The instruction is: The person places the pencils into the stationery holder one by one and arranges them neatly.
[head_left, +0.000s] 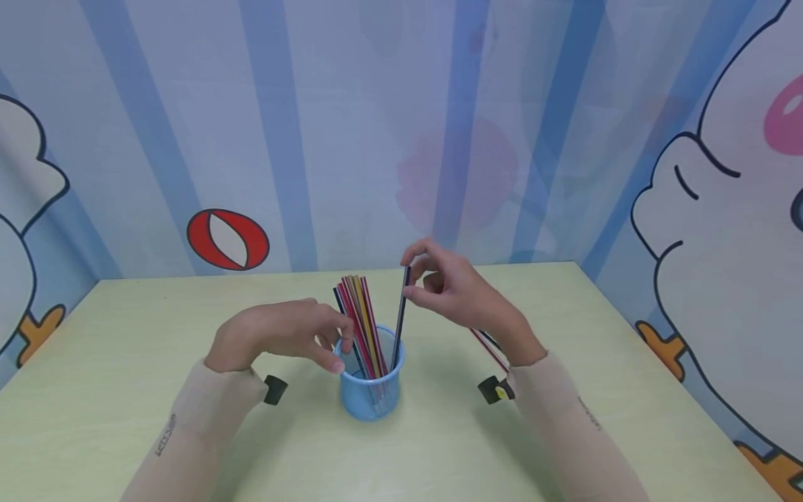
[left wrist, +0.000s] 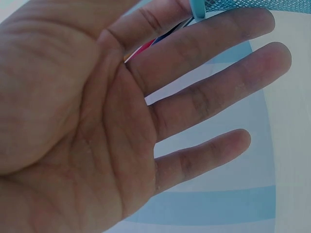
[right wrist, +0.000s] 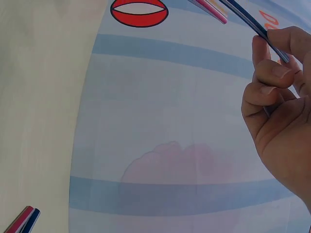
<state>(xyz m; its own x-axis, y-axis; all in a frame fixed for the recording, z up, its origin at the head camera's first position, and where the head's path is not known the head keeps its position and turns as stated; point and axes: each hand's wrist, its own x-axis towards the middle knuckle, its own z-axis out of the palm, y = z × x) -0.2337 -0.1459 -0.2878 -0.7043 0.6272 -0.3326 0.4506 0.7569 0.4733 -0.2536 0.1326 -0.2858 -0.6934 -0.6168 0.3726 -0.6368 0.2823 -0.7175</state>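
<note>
A light blue mesh pen cup (head_left: pixel 370 403) stands upright on the table, holding a bundle of slim coloured pencils (head_left: pixel 362 321) in red, yellow and dark tones. At its left rim, my left hand (head_left: pixel 276 336) pinches the edge between thumb and index finger; the other fingers extend straight in the left wrist view. My right hand (head_left: pixel 461 291) holds a dark blue pencil (head_left: pixel 400 322) near its top end, between thumb and fingertips. That pencil leans slightly, its lower end inside the cup at the right side. In the right wrist view, the remaining fingers curl loosely below the pinch.
Several pencils (head_left: pixel 491 350), red and dark, lie on the table right of the cup, partly hidden by my right wrist. The pale yellow table (head_left: pixel 188 314) ends at a blue striped backdrop (head_left: pixel 351 139) with printed cartoon figures.
</note>
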